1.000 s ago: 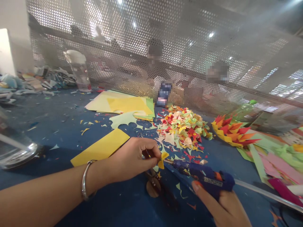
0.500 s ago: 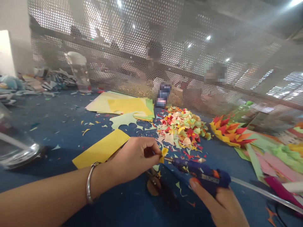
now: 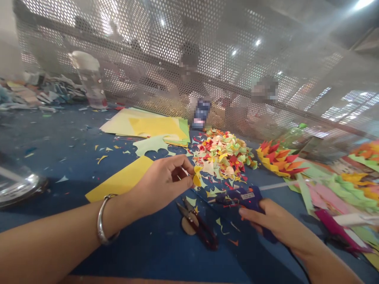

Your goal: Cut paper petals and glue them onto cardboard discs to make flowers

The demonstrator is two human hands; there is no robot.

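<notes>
Between the thumb and fingertips of my left hand (image 3: 167, 183) is a small yellow paper petal (image 3: 197, 176), pinched and curled. My right hand (image 3: 271, 219) grips a dark blue glue gun (image 3: 244, 197), its nozzle pointing left, apart from the petal. A clear glue stick juts from the gun's back. Below my left hand, thread snips (image 3: 201, 227) lie on a small round tan disc (image 3: 189, 224). A yellow paper strip (image 3: 121, 179) lies partly behind my left wrist. Beyond both hands rises a heap of small folded paper pieces (image 3: 226, 152) in red, yellow, green and peach.
Stacked paper sheets (image 3: 145, 124) and a phone (image 3: 201, 113) stand at the back, before a perforated metal screen (image 3: 160, 67). A lidded cup (image 3: 90, 81) is at back left. To the right are a red-orange paper flower (image 3: 280, 157) and a magenta tool (image 3: 340, 232). Scraps litter the blue table.
My right hand has drawn the glue gun away from the petal, and its nozzle no longer touches it. My left hand still pinches the petal. The snips are now uncovered, and the view has shifted slightly.
</notes>
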